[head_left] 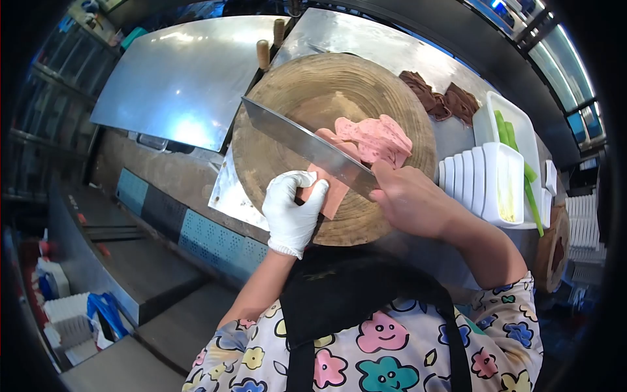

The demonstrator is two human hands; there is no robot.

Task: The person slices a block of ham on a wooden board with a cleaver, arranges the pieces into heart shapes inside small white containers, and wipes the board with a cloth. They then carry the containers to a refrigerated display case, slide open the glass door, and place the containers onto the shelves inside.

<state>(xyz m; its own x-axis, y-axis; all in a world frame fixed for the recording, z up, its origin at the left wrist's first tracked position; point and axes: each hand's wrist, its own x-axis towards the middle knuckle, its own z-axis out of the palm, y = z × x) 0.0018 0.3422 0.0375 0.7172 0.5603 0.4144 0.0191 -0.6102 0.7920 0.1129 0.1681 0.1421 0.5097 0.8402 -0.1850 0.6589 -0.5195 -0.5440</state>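
Your white-gloved left hand pinches pink meat slab, round wooden block, near edge; bare right hand clenches steel cleaver. Slippage could cut you.

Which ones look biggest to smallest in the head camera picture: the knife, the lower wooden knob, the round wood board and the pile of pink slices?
1. Round wood board
2. Knife and pile of pink slices: too close to rank; the knife looks longer, the pile chunkier
3. Lower wooden knob
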